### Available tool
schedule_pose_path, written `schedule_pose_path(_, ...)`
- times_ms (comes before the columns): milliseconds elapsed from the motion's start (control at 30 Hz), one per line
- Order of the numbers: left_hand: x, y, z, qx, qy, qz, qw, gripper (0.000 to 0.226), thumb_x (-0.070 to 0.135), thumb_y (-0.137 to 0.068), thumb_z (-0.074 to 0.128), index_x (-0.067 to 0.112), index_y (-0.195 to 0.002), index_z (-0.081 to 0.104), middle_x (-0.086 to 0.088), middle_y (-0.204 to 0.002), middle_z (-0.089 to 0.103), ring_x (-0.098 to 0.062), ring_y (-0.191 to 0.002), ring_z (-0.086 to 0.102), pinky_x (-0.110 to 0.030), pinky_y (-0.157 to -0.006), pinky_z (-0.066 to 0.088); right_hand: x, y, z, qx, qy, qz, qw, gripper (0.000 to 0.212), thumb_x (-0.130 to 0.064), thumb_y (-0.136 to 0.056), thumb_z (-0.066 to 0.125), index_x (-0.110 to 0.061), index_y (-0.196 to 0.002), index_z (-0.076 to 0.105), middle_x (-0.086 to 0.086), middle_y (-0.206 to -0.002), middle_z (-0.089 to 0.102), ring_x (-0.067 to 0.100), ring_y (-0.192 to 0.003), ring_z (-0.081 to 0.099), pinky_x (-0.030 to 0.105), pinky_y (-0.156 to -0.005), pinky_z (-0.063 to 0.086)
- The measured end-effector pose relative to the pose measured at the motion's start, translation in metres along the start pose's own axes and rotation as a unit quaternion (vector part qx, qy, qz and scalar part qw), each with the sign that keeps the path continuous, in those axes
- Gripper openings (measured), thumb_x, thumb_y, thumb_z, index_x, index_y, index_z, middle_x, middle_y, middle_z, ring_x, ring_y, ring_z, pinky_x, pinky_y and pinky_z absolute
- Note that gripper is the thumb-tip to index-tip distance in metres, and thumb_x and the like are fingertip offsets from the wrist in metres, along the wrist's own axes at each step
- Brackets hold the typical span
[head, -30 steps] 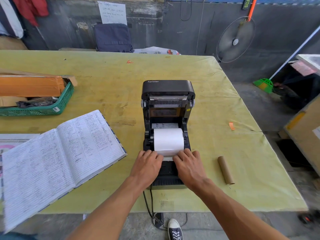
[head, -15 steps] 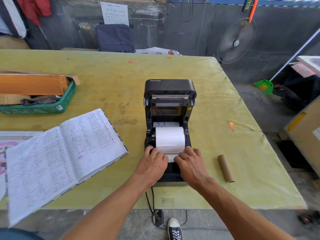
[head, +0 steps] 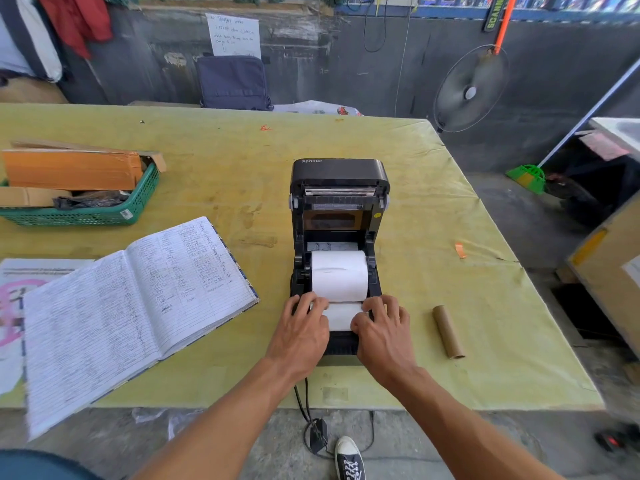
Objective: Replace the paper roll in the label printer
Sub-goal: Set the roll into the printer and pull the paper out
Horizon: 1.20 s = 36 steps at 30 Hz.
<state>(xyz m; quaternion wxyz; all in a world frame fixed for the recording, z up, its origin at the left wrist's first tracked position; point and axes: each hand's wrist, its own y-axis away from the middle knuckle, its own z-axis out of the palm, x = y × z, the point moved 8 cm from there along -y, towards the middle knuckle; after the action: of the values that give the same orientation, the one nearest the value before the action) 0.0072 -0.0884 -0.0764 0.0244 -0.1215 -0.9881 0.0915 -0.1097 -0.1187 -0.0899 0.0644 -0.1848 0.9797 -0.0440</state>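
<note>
The white roll [head: 339,273] sits in the bay of the black printer [head: 337,216], between the two side guides. The lid [head: 339,174] of the printer is raised and stands upright at the far end. A loose strip of paper [head: 341,315] comes from the roll toward the person and lies flat over the front part of the printer.

The left hand [head: 299,336] presses with its fingertips on the left edge of this strip, and the right hand [head: 384,332] presses on the right edge. Both hands are flat with bent fingers; they hold the strip down and are not closed around anything.

The printer stands near the front edge of the table [head: 433,202], which has a yellow-green cover. Two black cables [head: 301,396] hang from the front of the printer down to the floor. To the right of the printer, apart from it, lies an empty brown core [head: 447,331]. To the left lies an open notebook [head: 128,306] with handwritten lines. Farther left and back is a green basket [head: 104,213] with cardboard boxes [head: 72,171] in it. A small orange scrap [head: 460,250] lies on the table at the right.
</note>
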Motion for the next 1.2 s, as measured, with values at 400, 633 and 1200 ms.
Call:
schedule_pose_path(400,0.018,0.039,-0.009,0.01,0.033,0.027,0.999,0.019,0.003,-0.087,0.055,0.007,-0.079,0.072,-0.007,-0.11,0.066,-0.025,-0.113,0.056,-0.047,-0.098,0.045,-0.007,0.045,-0.008,0.022,-0.014,0.007,1.0,0.024,0.001,-0.061,0.075,-0.015,-0.078,0.073,0.006,-0.096,0.063,0.033,-0.101,0.056,0.046,-0.077,0.049)
schedule_pose_path(633,0.025,0.066,0.008,-0.041,0.027,0.02,0.999,0.022,0.016,-0.084,0.048,0.007,-0.098,0.064,-0.015,-0.131,0.056,-0.029,-0.127,0.046,-0.052,-0.111,0.033,-0.018,0.074,0.004,-0.032,-0.014,-0.022,0.999,0.027,-0.001,-0.073,0.064,-0.017,-0.094,0.074,0.004,-0.114,0.06,0.031,-0.115,0.05,0.042,-0.087,0.04)
schedule_pose_path(1200,0.023,0.072,0.028,-0.149,0.008,-0.052,0.987,0.062,0.006,-0.098,0.022,0.009,-0.154,-0.005,-0.013,-0.163,-0.009,-0.026,-0.15,-0.01,-0.044,-0.122,-0.006,-0.005,0.057,0.023,-0.134,-0.021,-0.11,0.985,0.067,-0.011,-0.097,0.04,-0.022,-0.158,0.015,-0.002,-0.167,0.008,0.025,-0.153,0.005,0.054,-0.121,0.008)
